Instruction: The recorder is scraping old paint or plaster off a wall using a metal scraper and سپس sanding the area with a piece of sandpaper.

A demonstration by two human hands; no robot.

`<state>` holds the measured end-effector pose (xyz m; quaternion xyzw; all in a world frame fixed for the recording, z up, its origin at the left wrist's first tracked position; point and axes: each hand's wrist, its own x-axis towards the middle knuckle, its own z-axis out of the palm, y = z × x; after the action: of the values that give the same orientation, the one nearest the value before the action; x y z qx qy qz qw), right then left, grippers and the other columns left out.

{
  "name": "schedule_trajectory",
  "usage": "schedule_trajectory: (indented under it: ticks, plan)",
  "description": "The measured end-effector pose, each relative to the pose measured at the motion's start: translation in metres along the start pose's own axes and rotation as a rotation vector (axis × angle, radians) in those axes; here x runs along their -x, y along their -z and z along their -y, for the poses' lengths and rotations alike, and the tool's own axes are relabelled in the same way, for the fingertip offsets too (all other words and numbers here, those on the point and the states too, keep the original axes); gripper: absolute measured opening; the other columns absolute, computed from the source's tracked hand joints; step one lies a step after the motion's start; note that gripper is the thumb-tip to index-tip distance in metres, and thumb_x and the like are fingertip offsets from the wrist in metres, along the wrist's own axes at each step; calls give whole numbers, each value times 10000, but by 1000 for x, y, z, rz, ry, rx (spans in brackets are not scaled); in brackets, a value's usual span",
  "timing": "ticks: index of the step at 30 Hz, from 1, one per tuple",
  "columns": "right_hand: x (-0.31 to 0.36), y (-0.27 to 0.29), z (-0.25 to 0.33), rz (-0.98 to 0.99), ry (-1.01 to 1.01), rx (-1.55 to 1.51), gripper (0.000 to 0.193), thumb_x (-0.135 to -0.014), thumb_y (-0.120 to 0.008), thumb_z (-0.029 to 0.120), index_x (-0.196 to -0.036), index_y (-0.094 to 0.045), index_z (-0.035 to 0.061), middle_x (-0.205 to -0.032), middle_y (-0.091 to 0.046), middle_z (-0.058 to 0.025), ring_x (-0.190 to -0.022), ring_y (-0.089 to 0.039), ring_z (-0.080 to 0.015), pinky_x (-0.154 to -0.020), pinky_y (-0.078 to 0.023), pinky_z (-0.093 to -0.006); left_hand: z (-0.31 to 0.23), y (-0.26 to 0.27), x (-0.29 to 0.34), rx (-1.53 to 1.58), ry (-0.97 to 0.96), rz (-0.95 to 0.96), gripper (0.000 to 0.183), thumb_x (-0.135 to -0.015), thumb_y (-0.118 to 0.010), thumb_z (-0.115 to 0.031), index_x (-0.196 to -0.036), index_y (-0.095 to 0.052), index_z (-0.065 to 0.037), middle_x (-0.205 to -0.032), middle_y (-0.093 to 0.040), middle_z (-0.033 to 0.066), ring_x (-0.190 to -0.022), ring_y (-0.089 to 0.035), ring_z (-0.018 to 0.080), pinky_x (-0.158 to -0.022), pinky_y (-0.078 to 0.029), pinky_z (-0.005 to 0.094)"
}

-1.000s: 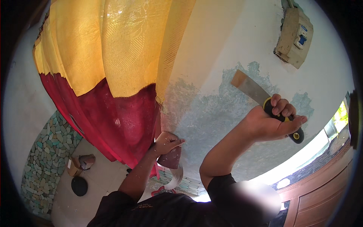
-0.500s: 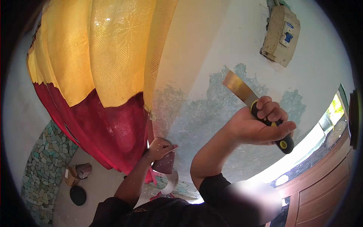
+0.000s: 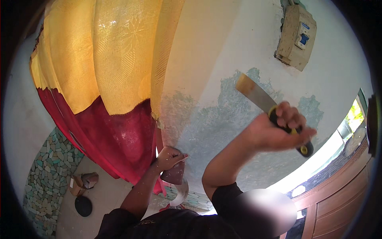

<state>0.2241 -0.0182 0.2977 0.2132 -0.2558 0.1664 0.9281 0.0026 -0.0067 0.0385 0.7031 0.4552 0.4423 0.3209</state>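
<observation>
My right hand (image 3: 282, 129) grips a scraper (image 3: 254, 94) with a flat metal blade and a black and yellow handle, its fingers wrapped round the handle and slightly blurred. The blade points up and left in front of the wall (image 3: 215, 123), where white paint is gone and a rough grey-green patch shows. Whether the blade touches the wall, I cannot tell. Lower down by the curtain's edge, my left hand (image 3: 169, 158) is closed on a brown sheet of sandpaper (image 3: 174, 175), whose pale lower end curls beneath it.
A yellow and red curtain (image 3: 123, 135) hangs at the left. A beige breaker box (image 3: 295, 40) is fixed high on the wall. Bright window light and a brown wooden door (image 3: 340, 195) are at the right. A small cardboard box (image 3: 75, 186) and a black round object (image 3: 83, 206) lie on the floor.
My right hand and the scraper have shifted slightly to the right, with the handle end a little higher. My left hand still holds the sandpaper in nearly the same place.
</observation>
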Motion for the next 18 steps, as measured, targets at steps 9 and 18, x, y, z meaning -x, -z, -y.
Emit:
schedule_trajectory:
  ticks: [9, 18]
  plan:
    - [-3, 1, -12, 48, 13, 138, 455, -886, -606, 401, -626, -322, 161, -526, -300, 30, -453, -318, -90, -507, -363, -248, 1, -1, -1, 12, 61, 31, 429, -878, -648, -316, -598, -594, 6, -456, -459, -3, -464, -419, 53, -447, -352, 272]
    - [-5, 0, -17, 48, -12, 45, 419, -873, -647, 342, -632, -359, 157, -534, -334, 34, -466, -353, -94, -517, -375, -260, -8, -1, -2, -8, 53, 30, 385, -872, -654, -306, -661, -641, 17, -469, -486, 33, -486, -445, 61, -475, -380, 272]
